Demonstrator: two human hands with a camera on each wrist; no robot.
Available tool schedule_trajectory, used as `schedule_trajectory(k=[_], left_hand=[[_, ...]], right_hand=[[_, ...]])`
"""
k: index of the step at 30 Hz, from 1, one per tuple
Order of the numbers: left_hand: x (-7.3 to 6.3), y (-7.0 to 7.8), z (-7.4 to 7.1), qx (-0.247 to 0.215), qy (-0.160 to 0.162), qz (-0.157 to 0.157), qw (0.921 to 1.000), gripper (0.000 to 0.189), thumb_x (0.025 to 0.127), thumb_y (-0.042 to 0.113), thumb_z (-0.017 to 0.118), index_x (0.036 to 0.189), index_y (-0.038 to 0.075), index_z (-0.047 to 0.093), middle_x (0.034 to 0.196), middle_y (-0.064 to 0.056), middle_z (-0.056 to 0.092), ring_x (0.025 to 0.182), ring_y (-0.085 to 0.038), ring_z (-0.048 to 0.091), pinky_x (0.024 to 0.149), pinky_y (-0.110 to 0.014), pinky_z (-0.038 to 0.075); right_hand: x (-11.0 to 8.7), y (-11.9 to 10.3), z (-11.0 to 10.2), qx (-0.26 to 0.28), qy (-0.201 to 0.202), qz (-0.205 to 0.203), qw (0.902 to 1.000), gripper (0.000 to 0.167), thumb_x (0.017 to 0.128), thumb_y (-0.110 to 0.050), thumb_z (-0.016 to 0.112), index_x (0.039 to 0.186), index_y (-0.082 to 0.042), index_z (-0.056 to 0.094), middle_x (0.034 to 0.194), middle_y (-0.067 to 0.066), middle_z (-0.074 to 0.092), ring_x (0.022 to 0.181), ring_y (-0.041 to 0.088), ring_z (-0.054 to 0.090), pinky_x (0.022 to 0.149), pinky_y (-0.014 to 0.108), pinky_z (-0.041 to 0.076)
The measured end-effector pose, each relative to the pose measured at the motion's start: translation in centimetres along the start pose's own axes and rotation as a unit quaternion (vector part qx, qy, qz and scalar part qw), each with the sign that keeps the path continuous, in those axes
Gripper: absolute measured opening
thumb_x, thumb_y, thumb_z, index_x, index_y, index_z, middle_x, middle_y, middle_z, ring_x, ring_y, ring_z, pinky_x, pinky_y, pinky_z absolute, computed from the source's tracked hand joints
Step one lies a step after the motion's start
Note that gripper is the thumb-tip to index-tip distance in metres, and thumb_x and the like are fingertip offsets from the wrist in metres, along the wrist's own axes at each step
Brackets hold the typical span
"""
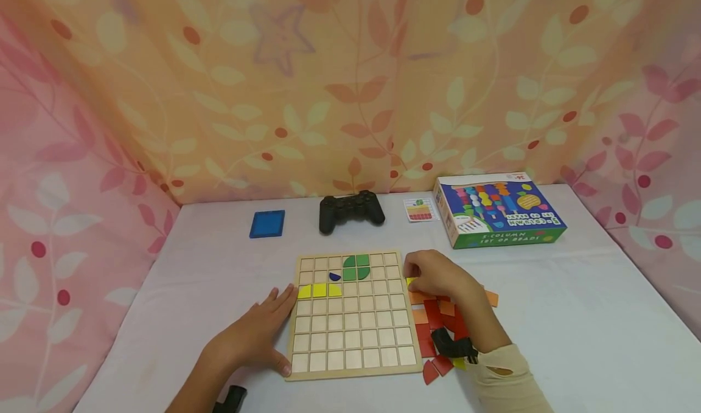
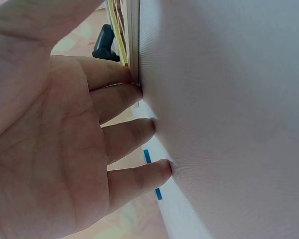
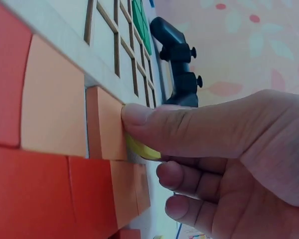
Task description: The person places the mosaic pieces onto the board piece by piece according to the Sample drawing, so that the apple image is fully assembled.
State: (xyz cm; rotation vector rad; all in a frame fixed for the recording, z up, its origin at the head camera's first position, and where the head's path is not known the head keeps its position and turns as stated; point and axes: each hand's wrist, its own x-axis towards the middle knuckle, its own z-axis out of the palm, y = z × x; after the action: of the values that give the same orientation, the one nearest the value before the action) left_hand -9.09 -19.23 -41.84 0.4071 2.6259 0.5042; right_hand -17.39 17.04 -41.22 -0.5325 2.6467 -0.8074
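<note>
Hands apart on either side of a wooden grid board [image 1: 356,374], I work at a table spread with white cloth [image 1: 591,315]. On the near side, my left hand [image 1: 252,331] lies with fingers extended along the board's left edge, thumb at its near corner. Across from it, my right hand [image 1: 438,273] pinches a yellow piece [image 3: 143,150] between thumb and finger, just off the board's right edge. Beneath my right wrist and hand, red pieces [image 1: 432,314] and orange pieces [image 1: 420,317] lie flat in a loose cluster beside the board. Farther up the grid, three yellow tiles [image 1: 320,290] fill the left end of the third row from the far side; just beyond sits a small dark-blue piece [image 1: 334,277], and four green tiles [image 1: 356,267] form a block in the two farthest rows. Behind the board are a blue tray [image 1: 268,224], a black game controller [image 1: 352,211], a patterned card [image 1: 421,210] and a colorful box [image 1: 501,209], backed by a leaf-print curtain [image 1: 350,97].
</note>
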Motion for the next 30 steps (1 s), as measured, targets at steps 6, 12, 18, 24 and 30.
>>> schedule_trajectory(k=[6, 12, 18, 24, 30], left_hand=[[0.0, 0.1, -0.1, 0.0, 0.002, 0.003, 1.0, 0.138, 0.046, 0.047, 0.098, 0.159, 0.009, 0.028, 0.165, -0.008, 0.022, 0.151, -0.036, 0.013, 0.115, -0.063, 0.02], [-0.1, 0.2, -0.1, 0.0, 0.001, -0.002, 1.0, 0.138, 0.046, 0.045, 0.099, 0.159, 0.009, 0.028, 0.165, -0.008, 0.021, 0.151, -0.036, 0.012, 0.115, -0.063, 0.019], [-0.1, 0.3, -0.1, -0.001, 0.003, 0.0, 1.0, 0.138, 0.046, 0.046, 0.099, 0.158, 0.008, 0.029, 0.164, -0.009, 0.023, 0.151, -0.036, 0.013, 0.115, -0.063, 0.02], [-0.1, 0.2, 0.0, -0.001, 0.003, 0.002, 1.0, 0.138, 0.046, 0.047, 0.098, 0.159, 0.009, 0.029, 0.164, -0.008, 0.023, 0.151, -0.035, 0.013, 0.115, -0.063, 0.02], [0.0, 0.1, 0.1, 0.004, 0.002, 0.003, 1.0, 0.138, 0.046, 0.049, 0.098, 0.159, 0.009, 0.029, 0.165, -0.008, 0.022, 0.151, -0.035, 0.013, 0.115, -0.062, 0.02]], right_hand=[[0.1, -0.2, -0.3, -0.003, 0.011, -0.036, 0.9993, 0.016, 0.086, 0.002, 0.071, 0.093, -0.012, 0.077, 0.089, -0.002, 0.065, 0.087, 0.021, 0.056, 0.087, 0.045, 0.053], [0.4, -0.7, 0.0, 0.03, 0.054, -0.063, 0.9961, 0.011, 0.088, -0.002, 0.072, 0.096, -0.009, 0.074, 0.085, -0.003, 0.065, 0.082, 0.019, 0.058, 0.079, 0.038, 0.054], [0.7, -1.7, 0.8, 0.071, 0.049, -0.098, 0.9915, 0.022, 0.092, 0.003, 0.066, 0.111, -0.006, 0.071, 0.092, 0.002, 0.064, 0.078, 0.018, 0.055, 0.071, 0.032, 0.052], [1.4, -3.2, 1.6, 0.103, 0.038, -0.104, 0.9885, 0.015, 0.092, -0.001, 0.068, 0.101, -0.008, 0.077, 0.093, -0.002, 0.07, 0.082, 0.017, 0.056, 0.077, 0.032, 0.052], [3.0, -5.2, 3.1, 0.099, 0.034, -0.114, 0.9879, 0.01, 0.088, -0.002, 0.072, 0.088, -0.011, 0.077, 0.079, -0.007, 0.066, 0.077, 0.015, 0.056, 0.074, 0.031, 0.051]])
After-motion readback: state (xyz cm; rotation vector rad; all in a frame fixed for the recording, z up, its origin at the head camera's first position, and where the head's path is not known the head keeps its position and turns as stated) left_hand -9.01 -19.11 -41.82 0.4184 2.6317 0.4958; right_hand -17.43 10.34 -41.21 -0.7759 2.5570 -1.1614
